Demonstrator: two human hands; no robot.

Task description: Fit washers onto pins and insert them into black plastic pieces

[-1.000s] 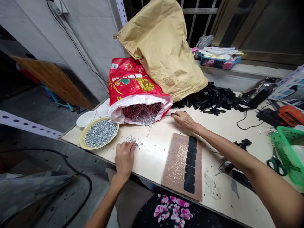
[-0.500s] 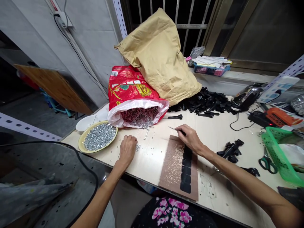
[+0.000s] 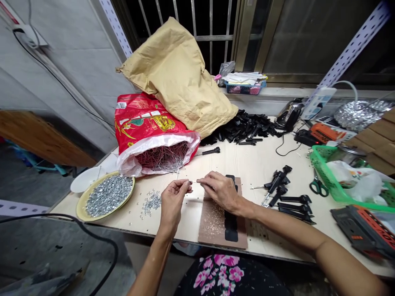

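A thin metal rod (image 3: 194, 181) runs between my two hands above the table. My left hand (image 3: 175, 199) pinches near its left end; whatever small piece lies between the fingertips is too small to name. Closed around the rod's other end is my right hand (image 3: 220, 191), over a brown board (image 3: 212, 226). That board carries a column of black rounded squares (image 3: 231, 230) and pale specks. Small metal pieces (image 3: 152, 202) lie scattered left of my left hand. A yellow bowl (image 3: 80, 211) full of similar pieces stands farther left.
A red bag (image 3: 142, 119) of metal rods lies open behind, under a tan sack (image 3: 182, 78). Black parts (image 3: 247, 125) are heaped behind. Black tools (image 3: 277, 185), scissors (image 3: 319, 187), a green basket (image 3: 336, 197) and a power tool (image 3: 367, 232) sit right.
My left hand has lifted from the small metal pieces and met the rod's tip. My right hand has come in beside it. The view has shifted right.
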